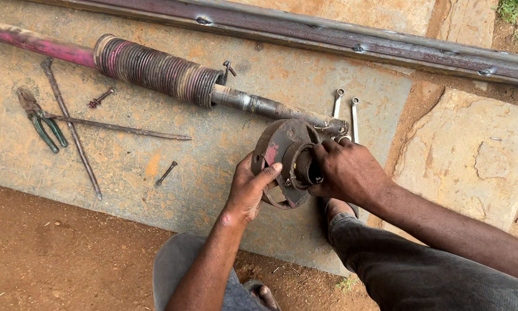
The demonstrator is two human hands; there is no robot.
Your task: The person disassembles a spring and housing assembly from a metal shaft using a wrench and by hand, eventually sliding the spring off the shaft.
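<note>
A round rusty metal hub with a flange [279, 151] stands on edge on the concrete slab, at the end of a long shaft [270, 107] that carries a coiled spring [155, 70]. My left hand [248, 190] grips the flange's lower left rim, thumb across its face. My right hand [345, 170] closes around the hub's central collar from the right, fingers hiding its opening.
Two slim wrenches [345, 112] lie just behind the hub. Green-handled pliers [43, 124], two long rusty rods [74, 132], a bolt [100, 98] and a nail [167, 171] lie at left. A steel rail [339, 37] runs along the back. My knees are at the bottom.
</note>
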